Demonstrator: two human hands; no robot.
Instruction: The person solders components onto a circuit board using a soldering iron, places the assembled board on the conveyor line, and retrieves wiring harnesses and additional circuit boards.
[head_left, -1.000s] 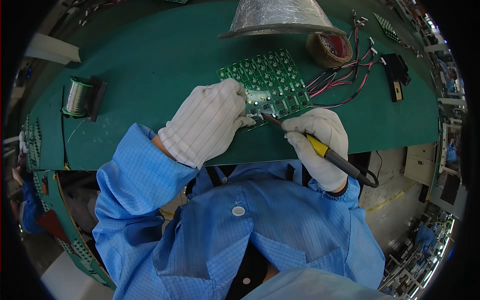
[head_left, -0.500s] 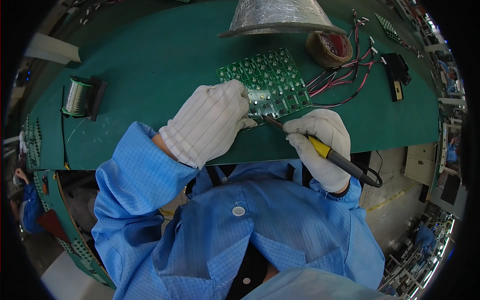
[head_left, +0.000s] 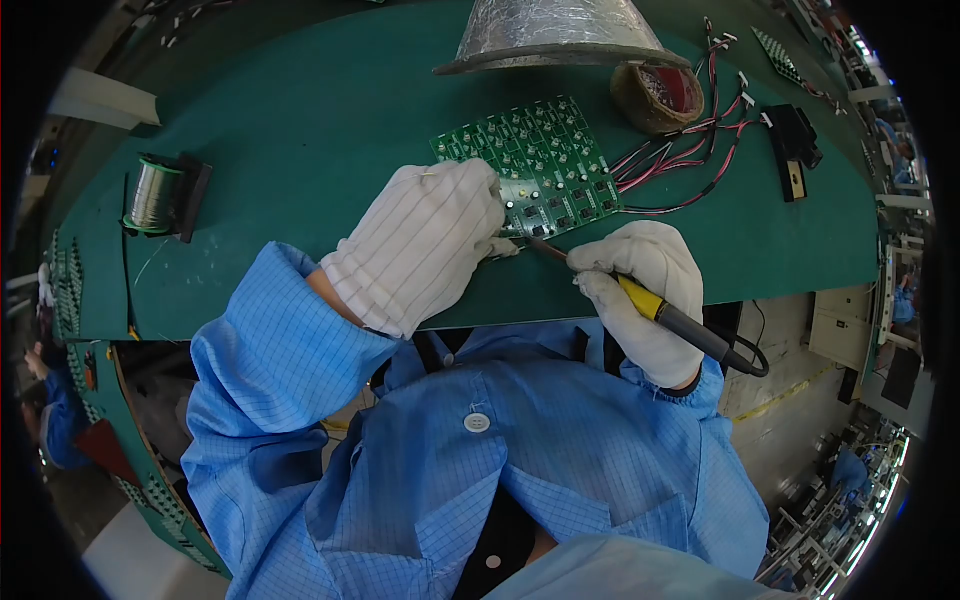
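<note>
A green circuit board with rows of small parts lies on the green table mat. My left hand, in a white striped glove, is closed at the board's left and near edge. Its fingertips are partly hidden, and what they pinch I cannot make out. In my right hand, also gloved, a soldering iron with a yellow and grey handle is gripped like a pen. Its dark tip reaches the board's near edge, close to my left thumb; whether it touches is unclear.
A spool of solder wire stands on the left. Behind the board are a foil-covered cone and a round brown pot. Red and black wires and a black bracket-like piece lie to the right.
The iron's tip has shifted slightly down toward the board's near edge. My left hand has moved a little to the right, its thumb reaching closer to the tip.
</note>
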